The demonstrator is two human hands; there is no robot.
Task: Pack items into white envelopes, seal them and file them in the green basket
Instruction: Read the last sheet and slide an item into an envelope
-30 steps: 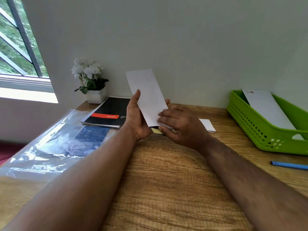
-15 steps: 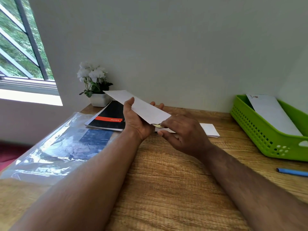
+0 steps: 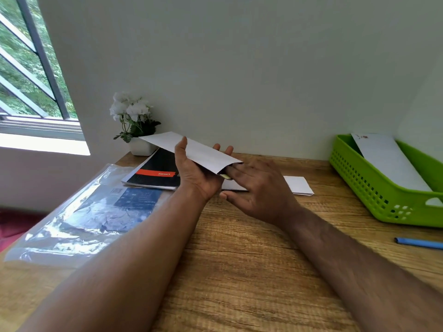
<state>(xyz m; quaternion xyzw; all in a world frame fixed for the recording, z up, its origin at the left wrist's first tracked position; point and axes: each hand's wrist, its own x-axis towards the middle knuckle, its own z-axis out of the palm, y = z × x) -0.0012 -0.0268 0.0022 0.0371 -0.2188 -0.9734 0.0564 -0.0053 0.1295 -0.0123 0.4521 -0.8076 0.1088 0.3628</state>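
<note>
The left hand (image 3: 196,174) grips a white envelope (image 3: 191,150) above the wooden desk (image 3: 239,259), thumb on top. The right hand (image 3: 256,190) pinches a yellowish item (image 3: 225,176) at its open end. The green basket (image 3: 374,188), far right, holds another envelope (image 3: 386,159).

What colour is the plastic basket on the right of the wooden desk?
Bright green, seen in the head view: the perforated plastic basket.

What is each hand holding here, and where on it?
Left hand grips the white envelope across its middle. Right hand has its fingers at the open end; any hold is hidden.
</note>
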